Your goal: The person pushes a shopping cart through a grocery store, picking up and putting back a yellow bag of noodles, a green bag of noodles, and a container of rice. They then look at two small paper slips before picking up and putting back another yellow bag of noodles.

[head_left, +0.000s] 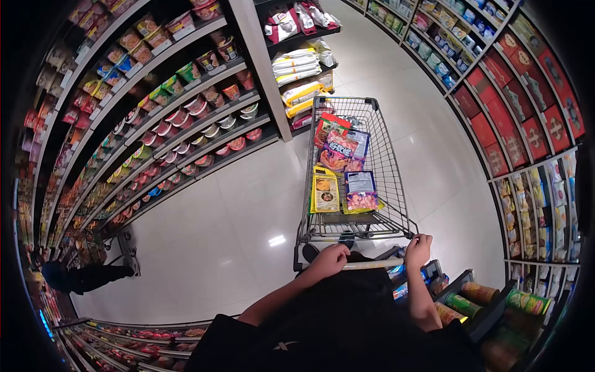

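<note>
A wire shopping cart (pixel 344 99) stands before me, its pale handle bar (pixel 373 265) close to my body. My left hand (pixel 330 260) is closed at the left part of the bar. My right hand (pixel 419 250) is closed around the cart's near right corner, at the end of the handle. Inside the basket lie a red packet (pixel 330 128), a purple snack bag (pixel 338 150), a yellow packet (pixel 325 191) and a blue-and-pink packet (pixel 361 191). Other packets are partly hidden beneath these.
Shelves of cup noodles (pixel 176 118) run along the left. Large stacked bags (pixel 296 65) sit ahead, beside a post (pixel 260 68). Red boxes (pixel 496 115) fill the right shelves. Canisters (pixel 527 302) stand close at my right. Another person (pixel 93 277) is at far left.
</note>
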A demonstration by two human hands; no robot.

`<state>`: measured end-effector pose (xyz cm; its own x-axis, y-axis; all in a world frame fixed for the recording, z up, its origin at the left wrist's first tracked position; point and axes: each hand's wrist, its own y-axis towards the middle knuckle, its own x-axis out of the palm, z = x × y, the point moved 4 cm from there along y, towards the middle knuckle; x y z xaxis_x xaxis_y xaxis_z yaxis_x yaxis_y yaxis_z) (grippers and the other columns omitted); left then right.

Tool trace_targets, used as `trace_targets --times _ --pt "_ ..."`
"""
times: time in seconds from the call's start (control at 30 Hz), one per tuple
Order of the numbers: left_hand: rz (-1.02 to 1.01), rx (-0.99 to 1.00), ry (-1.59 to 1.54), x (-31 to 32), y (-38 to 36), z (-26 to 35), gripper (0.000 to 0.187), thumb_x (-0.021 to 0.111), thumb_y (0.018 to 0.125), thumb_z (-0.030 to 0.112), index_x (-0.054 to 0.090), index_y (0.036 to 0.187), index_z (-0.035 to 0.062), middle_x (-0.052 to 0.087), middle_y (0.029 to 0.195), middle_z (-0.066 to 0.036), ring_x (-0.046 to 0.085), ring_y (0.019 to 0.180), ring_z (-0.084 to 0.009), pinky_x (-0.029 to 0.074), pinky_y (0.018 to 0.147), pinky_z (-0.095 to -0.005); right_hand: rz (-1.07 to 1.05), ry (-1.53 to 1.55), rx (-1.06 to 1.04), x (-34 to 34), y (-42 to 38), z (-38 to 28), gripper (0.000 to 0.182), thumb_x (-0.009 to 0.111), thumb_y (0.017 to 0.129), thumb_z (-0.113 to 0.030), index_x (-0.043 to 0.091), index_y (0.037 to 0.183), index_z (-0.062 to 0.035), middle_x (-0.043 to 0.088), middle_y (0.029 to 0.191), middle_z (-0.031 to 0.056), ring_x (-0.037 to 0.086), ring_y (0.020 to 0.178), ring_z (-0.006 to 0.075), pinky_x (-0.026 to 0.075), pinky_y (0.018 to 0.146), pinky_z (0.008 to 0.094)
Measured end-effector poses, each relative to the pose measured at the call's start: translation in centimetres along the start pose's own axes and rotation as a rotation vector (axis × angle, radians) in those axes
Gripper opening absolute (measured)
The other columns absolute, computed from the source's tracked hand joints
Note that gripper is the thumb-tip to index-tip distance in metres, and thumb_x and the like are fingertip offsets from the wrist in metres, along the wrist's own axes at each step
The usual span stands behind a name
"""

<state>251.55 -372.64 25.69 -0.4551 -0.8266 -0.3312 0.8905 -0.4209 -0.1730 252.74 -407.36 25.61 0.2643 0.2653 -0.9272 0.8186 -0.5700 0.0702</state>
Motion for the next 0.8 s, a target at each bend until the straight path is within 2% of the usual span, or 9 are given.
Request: trace_targets --times 0.2,0.4,0.5,0.6,0.8 --pt "0.120 -0.018 -0.040 -1.1 -5.3 -1.4 0.013 0.064 0.092 0.007 0.067 0.102 0.0009 0.069 0.093 -0.016 0.070 0.087 -0.0346 0.055 0.078 -0.0418 -0.056 -0.006 -0.155 1.4 -2.2 -2.6 0.005 0.066 0.093 -0.014 0.070 0.094 -0.0116 0.061 0.110 0.0084 0.069 0.088 0.0356 0.055 0.072 0.0490" --pt "0.282 -0.162 -0.106 -2.3 -10.4 -2.7 0.011 0.065 0.094 0.010 0.068 0.102 0.0028 0.070 0.092 -0.016 0.070 0.085 -0.0346 0.055 0.075 -0.0420 -0.155 0.003 -0.280 1.0 -4.4 -7.7 0.004 0.067 0.091 -0.012 0.069 0.092 -0.0094 0.060 0.113 0.0109 0.069 0.088 0.0356 0.056 0.072 0.0487" --pt "0.363 -0.185 -0.117 -2.4 -12.0 -3.5 0.012 0.065 0.096 0.013 0.070 0.102 0.0041 0.071 0.089 -0.015 0.071 0.083 -0.0335 0.055 0.074 -0.0417 -0.174 0.027 -0.376 2.2 -4.8 -9.2 0.002 0.068 0.089 -0.010 0.069 0.091 -0.0095 0.059 0.113 0.0107 0.069 0.088 0.0353 0.056 0.072 0.0483" --pt "0.376 -0.326 -0.176 -3.0 -13.8 -4.4 0.015 0.063 0.098 0.016 0.071 0.103 0.0044 0.072 0.088 -0.014 0.072 0.081 -0.0287 0.056 0.075 -0.0389 -0.209 0.032 -0.452 3.0 -5.0 -11.8 0.003 0.070 0.088 -0.009 0.070 0.090 -0.0098 0.059 0.113 0.0106 0.069 0.087 0.0343 0.056 0.072 0.0476" --pt "0.525 -0.338 -0.186 -4.2 -16.1 -4.6 0.018 0.064 0.098 0.020 0.072 0.102 0.0048 0.073 0.088 -0.013 0.073 0.082 -0.0270 0.056 0.076 -0.0383 -0.241 0.051 -0.619 4.6 -5.0 -17.6 0.002 0.071 0.087 -0.009 0.071 0.089 -0.0098 0.060 0.112 0.0107 0.070 0.086 0.0341 0.056 0.072 0.0477"
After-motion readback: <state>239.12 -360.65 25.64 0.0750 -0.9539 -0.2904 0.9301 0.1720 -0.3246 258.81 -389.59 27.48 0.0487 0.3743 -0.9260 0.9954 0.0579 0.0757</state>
